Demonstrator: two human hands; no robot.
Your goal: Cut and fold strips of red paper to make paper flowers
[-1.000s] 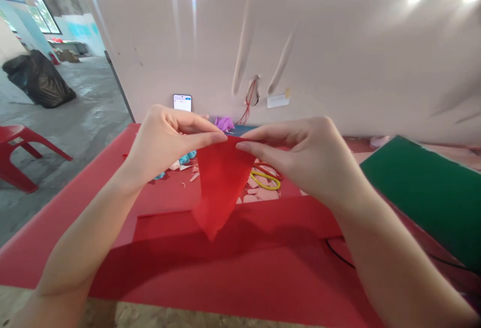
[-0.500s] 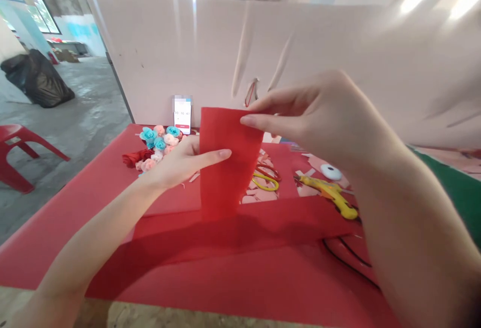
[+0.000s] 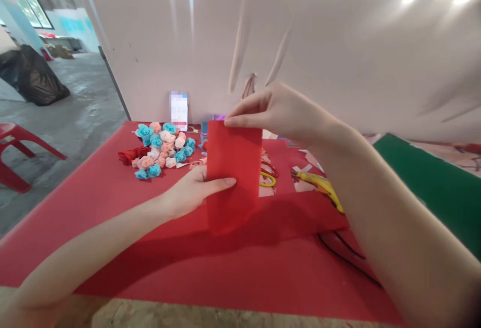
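A red paper strip (image 3: 240, 155) hangs upright in front of me, its lower end dropping toward the red-covered table. My left hand (image 3: 195, 190) grips its left edge, thumb across the front and the other fingers hidden behind. At the top edge my right hand (image 3: 263, 110) pinches the paper between thumb and fingers. Behind the strip, partly covered, are the yellow handle loop of a pair of scissors (image 3: 267, 180) and pale paper scraps. A yellow glue gun (image 3: 319, 184) lies partly behind my right forearm.
Blue, pink, white and red paper roses (image 3: 165, 142) cluster at the back left of the table (image 3: 240, 278). A phone (image 3: 179, 110) leans on the white panel (image 3: 169, 42). Green sheet (image 3: 421, 183) lies at right; a black cord (image 3: 349, 260) runs near the front. A red stool (image 3: 22, 142) stands left.
My right hand has moved left along the strip's top edge and a little lower. My left hand has slid slightly down with the paper, which now hangs squarer to me.
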